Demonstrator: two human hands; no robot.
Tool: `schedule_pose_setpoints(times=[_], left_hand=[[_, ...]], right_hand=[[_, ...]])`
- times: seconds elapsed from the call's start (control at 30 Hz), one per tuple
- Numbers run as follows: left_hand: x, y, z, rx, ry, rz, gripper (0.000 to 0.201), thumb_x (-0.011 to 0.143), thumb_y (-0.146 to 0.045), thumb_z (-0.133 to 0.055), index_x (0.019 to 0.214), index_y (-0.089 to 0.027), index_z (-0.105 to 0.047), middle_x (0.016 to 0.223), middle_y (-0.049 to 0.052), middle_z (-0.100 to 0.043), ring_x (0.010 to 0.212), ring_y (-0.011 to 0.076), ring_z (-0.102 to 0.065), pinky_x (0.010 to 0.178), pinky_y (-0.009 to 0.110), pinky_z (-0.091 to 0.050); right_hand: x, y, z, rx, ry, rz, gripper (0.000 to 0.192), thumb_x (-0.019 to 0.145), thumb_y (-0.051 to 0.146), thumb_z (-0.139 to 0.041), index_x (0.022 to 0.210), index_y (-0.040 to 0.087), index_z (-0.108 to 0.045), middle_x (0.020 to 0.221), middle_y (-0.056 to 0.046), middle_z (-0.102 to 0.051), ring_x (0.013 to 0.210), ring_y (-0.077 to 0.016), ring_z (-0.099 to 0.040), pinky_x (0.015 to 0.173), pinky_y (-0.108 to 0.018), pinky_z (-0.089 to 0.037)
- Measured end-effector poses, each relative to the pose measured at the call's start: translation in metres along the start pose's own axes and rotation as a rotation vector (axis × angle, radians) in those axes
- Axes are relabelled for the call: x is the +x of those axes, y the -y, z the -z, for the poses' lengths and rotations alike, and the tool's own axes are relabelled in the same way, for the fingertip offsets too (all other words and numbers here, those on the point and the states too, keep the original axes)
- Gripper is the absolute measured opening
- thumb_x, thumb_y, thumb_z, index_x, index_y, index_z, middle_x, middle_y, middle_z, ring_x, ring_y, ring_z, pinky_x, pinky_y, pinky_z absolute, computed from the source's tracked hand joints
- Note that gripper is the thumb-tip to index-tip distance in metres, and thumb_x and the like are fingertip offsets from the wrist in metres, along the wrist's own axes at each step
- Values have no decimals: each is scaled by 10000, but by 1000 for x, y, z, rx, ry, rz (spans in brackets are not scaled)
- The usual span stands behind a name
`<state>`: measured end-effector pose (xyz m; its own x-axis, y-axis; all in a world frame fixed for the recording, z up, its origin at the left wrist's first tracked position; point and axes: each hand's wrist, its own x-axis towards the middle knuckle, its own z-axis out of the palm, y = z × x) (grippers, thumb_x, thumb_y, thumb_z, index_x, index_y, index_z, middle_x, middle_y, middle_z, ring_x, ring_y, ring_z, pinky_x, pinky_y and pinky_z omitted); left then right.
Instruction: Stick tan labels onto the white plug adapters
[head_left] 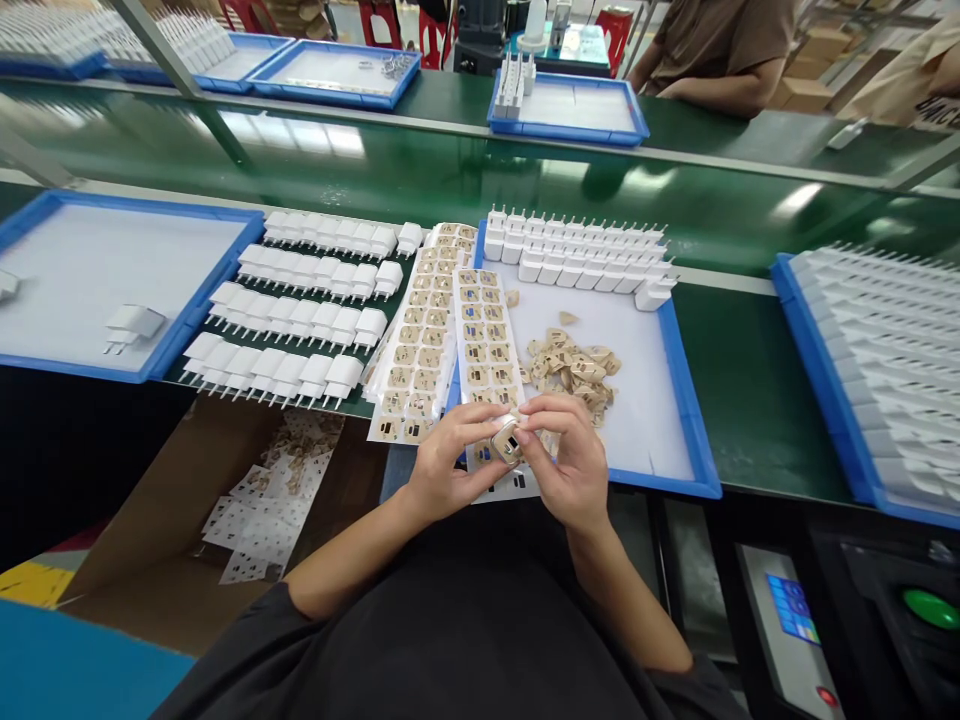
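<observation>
Between my two hands is a white plug charger (508, 443), its port face turned up towards me with a beige sticker on it. My left hand (448, 455) grips the charger from the left side, thumb below and fingers above. My right hand (564, 455) is closed at the charger's right edge, thumb and fingertips pressed at the face; whether they pinch the sticker's edge I cannot tell. Under the hands lies a sheet of beige stickers (487, 350). To its left a stack of similar sheets (416, 350) is spread. A pile of peeled beige pieces (574, 370) lies right of the sheet.
A blue-rimmed tray (694, 440) holds the pile and rows of upright chargers (585, 250). More chargers (300, 315) lie in rows at left, beside another tray (255, 235). A full tray (825, 390) stands right. Below left, a cardboard box (142, 520) holds scraps. People sit across the line.
</observation>
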<state>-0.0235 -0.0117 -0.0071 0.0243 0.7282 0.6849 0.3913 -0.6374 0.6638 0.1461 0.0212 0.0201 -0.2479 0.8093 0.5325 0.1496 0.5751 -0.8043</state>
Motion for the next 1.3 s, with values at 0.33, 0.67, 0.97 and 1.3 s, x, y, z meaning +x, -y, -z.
schedule_pose_setpoints(times=[0.33,0.67,0.97,1.3], left_hand=[[-3,2,2,-206,45,420,415,847,-230,-778,1231,-230,-620,1254,106,-696,1201,247,-672,995,371,-586],[6,-5,-12,-472,231,471,423,923,-302,-689,1332,-281,-580,1312,123,-495,1251,258,-582,968,398,-622],[4,3,7,-92,291,348,274,962,-239,-627,1235,-239,-645,1270,111,-650,1226,252,-629,1002,385,-574],[6,10,10,80,300,220,223,958,-206,-625,1177,-221,-665,1202,99,-684,1171,236,-646,1006,376,-530]], right_hand=[[-6,-33,39,-368,-104,-206,176,922,282,-671,1096,261,-689,1090,-73,-692,1072,-263,-655,945,-465,-539],[-27,-20,32,42,138,-302,657,884,322,-730,1471,303,-434,1231,-83,-692,1116,-246,-678,992,-432,-537],[-48,-27,147,-843,-141,-568,713,867,487,-657,1494,214,-456,1141,-110,-729,955,-282,-647,838,-426,-527],[-68,-32,153,-1047,-59,-500,647,928,454,-569,1503,190,-431,1173,-128,-695,943,-293,-659,819,-429,-538]])
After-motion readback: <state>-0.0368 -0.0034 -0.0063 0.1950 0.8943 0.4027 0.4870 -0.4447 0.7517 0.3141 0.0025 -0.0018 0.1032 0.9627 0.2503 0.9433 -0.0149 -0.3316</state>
